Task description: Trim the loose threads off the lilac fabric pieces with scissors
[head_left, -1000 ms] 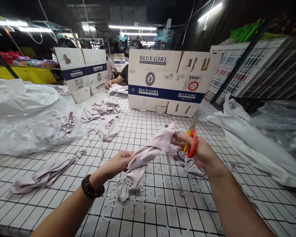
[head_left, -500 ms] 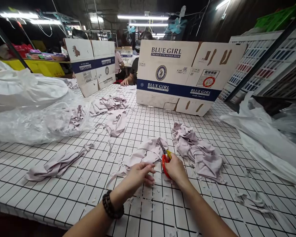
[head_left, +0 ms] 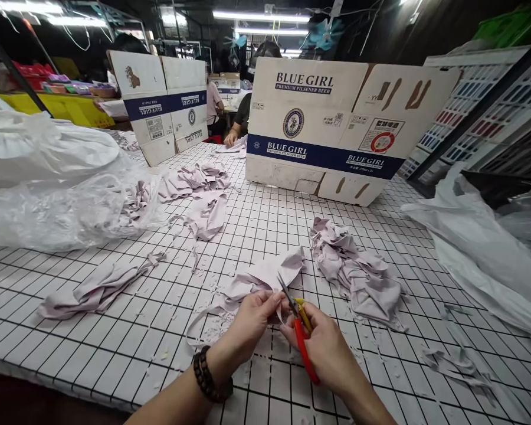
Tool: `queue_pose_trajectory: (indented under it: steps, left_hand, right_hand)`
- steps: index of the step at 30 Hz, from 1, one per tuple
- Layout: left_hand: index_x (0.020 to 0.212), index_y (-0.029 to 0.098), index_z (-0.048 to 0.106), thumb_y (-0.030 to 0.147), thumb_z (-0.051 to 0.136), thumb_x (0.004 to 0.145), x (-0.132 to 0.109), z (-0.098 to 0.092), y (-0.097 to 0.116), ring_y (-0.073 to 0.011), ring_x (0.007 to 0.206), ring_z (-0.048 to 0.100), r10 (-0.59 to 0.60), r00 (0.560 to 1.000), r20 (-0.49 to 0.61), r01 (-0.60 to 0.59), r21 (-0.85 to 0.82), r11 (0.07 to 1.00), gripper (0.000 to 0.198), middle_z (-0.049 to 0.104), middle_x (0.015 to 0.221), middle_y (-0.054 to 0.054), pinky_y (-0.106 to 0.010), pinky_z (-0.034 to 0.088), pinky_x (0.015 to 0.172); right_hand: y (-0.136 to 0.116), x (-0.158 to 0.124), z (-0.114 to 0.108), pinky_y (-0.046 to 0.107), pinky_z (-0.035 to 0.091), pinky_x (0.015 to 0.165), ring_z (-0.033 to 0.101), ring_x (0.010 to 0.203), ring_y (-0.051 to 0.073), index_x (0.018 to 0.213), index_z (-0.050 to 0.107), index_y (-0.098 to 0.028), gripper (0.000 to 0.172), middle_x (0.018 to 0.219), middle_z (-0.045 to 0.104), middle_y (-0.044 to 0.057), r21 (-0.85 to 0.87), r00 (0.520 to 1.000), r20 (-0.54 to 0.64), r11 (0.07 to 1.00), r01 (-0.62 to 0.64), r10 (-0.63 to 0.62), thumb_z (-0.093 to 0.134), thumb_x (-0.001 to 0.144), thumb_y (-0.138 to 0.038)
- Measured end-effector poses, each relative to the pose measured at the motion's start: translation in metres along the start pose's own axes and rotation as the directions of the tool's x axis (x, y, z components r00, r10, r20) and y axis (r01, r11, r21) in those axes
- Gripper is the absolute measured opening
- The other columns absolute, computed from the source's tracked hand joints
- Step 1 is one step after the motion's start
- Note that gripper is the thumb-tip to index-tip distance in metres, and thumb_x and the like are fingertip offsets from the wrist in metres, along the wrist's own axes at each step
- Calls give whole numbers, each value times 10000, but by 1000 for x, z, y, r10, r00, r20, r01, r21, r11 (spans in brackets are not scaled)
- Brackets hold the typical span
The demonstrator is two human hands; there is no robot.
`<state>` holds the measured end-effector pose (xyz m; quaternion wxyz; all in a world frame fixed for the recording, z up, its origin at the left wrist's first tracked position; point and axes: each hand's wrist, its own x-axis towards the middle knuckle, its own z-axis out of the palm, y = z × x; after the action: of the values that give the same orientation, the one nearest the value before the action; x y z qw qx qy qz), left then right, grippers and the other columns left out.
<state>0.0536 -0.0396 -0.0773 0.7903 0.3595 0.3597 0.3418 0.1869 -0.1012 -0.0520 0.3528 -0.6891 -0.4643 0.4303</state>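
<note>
My left hand (head_left: 257, 319) pinches the near edge of a pale lilac fabric piece (head_left: 265, 273) that lies in front of me. A thin strap of the same cloth trails off to the left. In my right hand (head_left: 325, 339) is a pair of scissors (head_left: 304, 345) with one red and one yellow handle loop. Their blades point up and away, just right of my left fingertips and over the cloth. The right fingertips also come close to the fabric edge; whether they grip it I cannot tell. A crumpled lilac fabric pile (head_left: 358, 274) lies to the right.
Small scraps dot the grid-patterned tablecloth (head_left: 128, 354). More lilac cloth (head_left: 101, 289) lies at left, beside a clear plastic bag (head_left: 71, 206). Two opened cartons (head_left: 318, 127) stand upright at the back. A white plastic bag (head_left: 478, 236) is at right. A co-worker's hand (head_left: 232, 139) shows behind the cartons.
My left hand has gone from loose fingers to pinching the fabric edge. The scissors have come nearer to me and the left hand, and the cloth's edge is lifted.
</note>
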Motion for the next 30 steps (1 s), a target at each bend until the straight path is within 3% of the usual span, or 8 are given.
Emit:
queue_pose_trajectory:
  steps: [6,13,18,20,22,24,26,30]
  left_hand:
    - [854,135,665,489,710,791,-17,-7,0,-113,663,537,-20,999,30,19,19,1000,363,654,763,-20,-253,416,715]
    - [926,152,694,533,615,845,-25,-8,6,-163,709,538,106,991,87,-120,176,977,397,582,694,-16,-307,439,762]
    - [868,197,728,419,520,936,-27,-13,15,-263,1172,471,426,902,70,-395,529,751,312,531,1129,-110,-374,392,986]
    - [853,209,740,369,506,950,-27,-13,17,-283,1357,309,476,873,106,-450,553,701,300,525,1225,-117,-381,322,1071]
    - [846,204,736,336,503,955,-26,-12,18,-278,1338,364,459,875,153,-471,488,735,290,596,1159,-116,-374,348,1057]
    - [849,189,712,340,505,954,-24,-12,17,-242,1046,588,416,893,173,-450,375,810,278,649,1002,-98,-346,462,899]
    - [849,174,682,367,508,950,-23,-13,15,-170,733,607,387,907,165,-419,281,863,278,635,866,-63,-302,492,715]
    - [844,159,664,393,524,942,-21,-15,13,-142,671,589,378,911,167,-412,287,865,291,560,777,-25,-278,475,684]
  right_hand:
    - [4,14,-18,250,467,583,536,620,128,944,598,-224,259,816,613,-11,92,982,-127,984,152,-140,732,750,-333]
    - [5,38,6,265,518,580,593,634,143,794,575,-213,246,757,619,-8,387,973,25,900,201,-228,780,700,-310]
    - [-6,39,14,318,556,685,626,762,190,707,494,-229,359,783,634,9,442,967,-24,865,237,-253,814,665,-387]
    - [-9,38,14,299,549,664,613,702,172,695,500,-226,374,729,616,-10,454,966,-4,860,231,-257,838,635,-374]
    - [-10,35,12,282,534,661,599,674,155,711,517,-223,357,712,602,-25,458,968,31,864,209,-250,837,640,-365]
    - [-9,31,5,286,524,677,594,684,155,755,540,-222,311,736,601,-26,410,969,85,894,178,-233,802,684,-374]
    - [-8,24,-8,296,510,684,588,708,167,820,561,-225,261,767,601,-20,222,974,107,960,170,-198,755,731,-374]
    - [-8,7,-33,299,468,621,536,681,178,829,524,-233,256,750,572,-21,-330,973,97,915,231,-210,729,720,-338]
